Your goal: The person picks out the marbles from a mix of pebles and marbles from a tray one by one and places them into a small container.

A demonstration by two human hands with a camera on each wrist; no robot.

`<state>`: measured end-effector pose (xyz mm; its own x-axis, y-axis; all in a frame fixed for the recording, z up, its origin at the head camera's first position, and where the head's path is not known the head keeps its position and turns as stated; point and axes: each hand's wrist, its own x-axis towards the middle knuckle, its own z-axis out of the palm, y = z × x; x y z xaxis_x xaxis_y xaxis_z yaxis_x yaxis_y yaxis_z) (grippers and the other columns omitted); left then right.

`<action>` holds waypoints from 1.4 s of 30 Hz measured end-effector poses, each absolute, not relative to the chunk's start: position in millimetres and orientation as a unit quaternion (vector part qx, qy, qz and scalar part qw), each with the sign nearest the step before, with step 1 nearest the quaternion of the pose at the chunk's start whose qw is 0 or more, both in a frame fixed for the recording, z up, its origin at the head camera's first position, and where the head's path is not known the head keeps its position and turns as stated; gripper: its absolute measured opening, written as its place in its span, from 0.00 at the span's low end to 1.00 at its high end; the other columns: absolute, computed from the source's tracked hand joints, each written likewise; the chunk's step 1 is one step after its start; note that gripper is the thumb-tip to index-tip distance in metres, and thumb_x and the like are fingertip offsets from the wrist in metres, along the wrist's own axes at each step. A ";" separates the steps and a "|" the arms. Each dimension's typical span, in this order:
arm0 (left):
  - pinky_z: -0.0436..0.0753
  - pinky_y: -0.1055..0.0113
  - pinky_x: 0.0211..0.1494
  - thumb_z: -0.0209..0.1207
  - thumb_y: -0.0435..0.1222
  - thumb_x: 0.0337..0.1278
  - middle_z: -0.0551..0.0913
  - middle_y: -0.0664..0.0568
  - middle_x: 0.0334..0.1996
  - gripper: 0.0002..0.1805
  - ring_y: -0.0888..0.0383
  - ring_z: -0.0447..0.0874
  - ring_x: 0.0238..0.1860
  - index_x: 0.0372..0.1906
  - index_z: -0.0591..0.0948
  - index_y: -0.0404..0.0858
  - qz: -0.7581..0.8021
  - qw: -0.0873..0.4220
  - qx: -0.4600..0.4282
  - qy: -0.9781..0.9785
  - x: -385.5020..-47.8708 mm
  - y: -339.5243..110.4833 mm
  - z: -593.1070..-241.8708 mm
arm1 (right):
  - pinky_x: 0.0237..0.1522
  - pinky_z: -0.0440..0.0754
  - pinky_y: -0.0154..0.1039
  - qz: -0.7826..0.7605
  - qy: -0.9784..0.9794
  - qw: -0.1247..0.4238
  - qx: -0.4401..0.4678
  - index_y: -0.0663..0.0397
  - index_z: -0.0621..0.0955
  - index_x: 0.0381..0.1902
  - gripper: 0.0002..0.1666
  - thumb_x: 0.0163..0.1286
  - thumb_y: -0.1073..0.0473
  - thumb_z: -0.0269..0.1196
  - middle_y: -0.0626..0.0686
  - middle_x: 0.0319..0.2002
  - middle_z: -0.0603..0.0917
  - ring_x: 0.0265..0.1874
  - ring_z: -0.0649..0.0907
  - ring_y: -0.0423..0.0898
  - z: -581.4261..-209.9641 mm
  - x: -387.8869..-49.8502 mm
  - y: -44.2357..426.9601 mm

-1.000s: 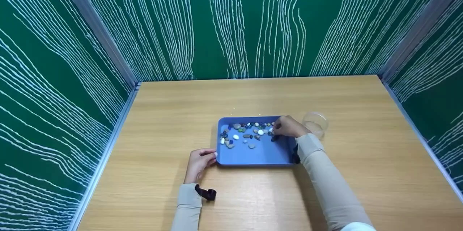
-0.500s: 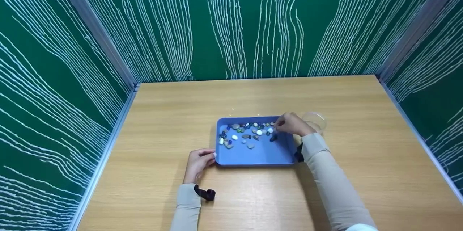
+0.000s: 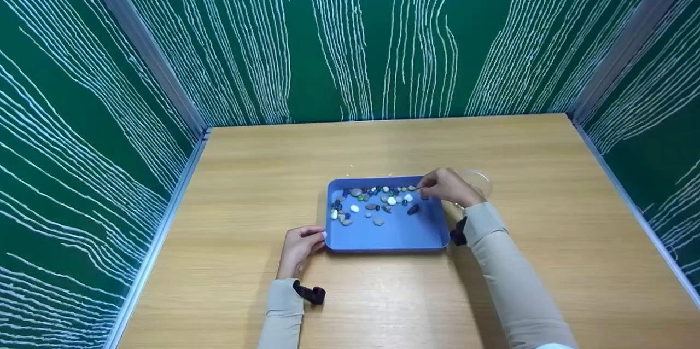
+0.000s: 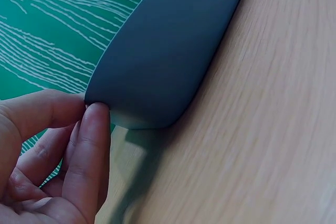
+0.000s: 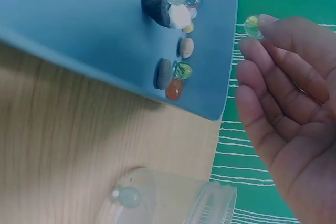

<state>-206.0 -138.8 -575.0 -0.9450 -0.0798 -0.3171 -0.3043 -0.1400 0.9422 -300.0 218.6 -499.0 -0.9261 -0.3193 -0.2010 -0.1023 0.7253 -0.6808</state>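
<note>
A blue tray (image 3: 388,237) lies on the table, with pebbles and glass marbles spread mostly over its far half. My left hand (image 3: 298,248) holds the tray's near left corner; in the left wrist view the thumb and forefinger pinch its edge. Over the far right corner, my right hand (image 3: 449,187) pinches a clear marble (image 5: 253,26) with a yellow-green swirl between thumb and fingertip. Beside the tray on the right stands a clear plastic jar (image 3: 482,178), partly hidden by this hand. One pale marble (image 5: 128,196) shows inside it in the right wrist view.
A black elongated stone (image 3: 413,209) lies in the tray below my right hand. Small pale specks (image 3: 351,166) dot the wooden table (image 3: 262,174) behind the tray. Green panels (image 3: 377,37) with white wavy lines enclose the back and both sides.
My right hand has risen slightly and shifted right from the pebbles, uncovering the black stone and a white one. The left hand keeps its place at the corner.
</note>
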 end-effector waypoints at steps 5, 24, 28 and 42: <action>0.86 0.74 0.35 0.62 0.21 0.49 0.85 0.45 0.34 0.16 0.64 0.82 0.28 0.46 0.79 0.18 0.745 0.072 -0.146 0.647 -205.8 -138.3 -576.5 | 0.51 0.83 0.48 -0.381 0.906 0.152 -0.108 0.59 0.85 0.45 0.13 0.65 0.59 0.63 0.58 0.42 0.87 0.43 0.83 0.51 -497.2 -296.1 225.4; 0.86 0.72 0.38 0.62 0.21 0.48 0.84 0.46 0.35 0.15 0.62 0.82 0.31 0.45 0.80 0.20 0.742 0.075 -0.159 0.647 -205.8 -137.3 -575.3 | 0.55 0.82 0.50 -0.413 0.899 0.123 -0.085 0.49 0.85 0.47 0.15 0.67 0.48 0.63 0.54 0.48 0.85 0.47 0.82 0.50 -495.7 -290.1 262.5; 0.86 0.73 0.37 0.63 0.21 0.49 0.84 0.47 0.34 0.16 0.62 0.82 0.30 0.45 0.80 0.19 0.735 0.077 -0.159 0.654 -206.0 -138.1 -575.9 | 0.53 0.82 0.49 -0.423 0.894 0.120 -0.088 0.51 0.84 0.48 0.16 0.68 0.50 0.62 0.55 0.48 0.85 0.46 0.82 0.50 -495.9 -288.7 270.9; 0.87 0.72 0.38 0.63 0.23 0.50 0.84 0.49 0.33 0.15 0.63 0.83 0.29 0.45 0.80 0.19 0.730 0.077 -0.148 0.663 -207.2 -139.0 -576.8 | 0.54 0.80 0.43 -0.433 0.893 0.105 -0.068 0.53 0.82 0.52 0.24 0.67 0.43 0.62 0.57 0.53 0.82 0.50 0.80 0.51 -497.3 -283.8 303.7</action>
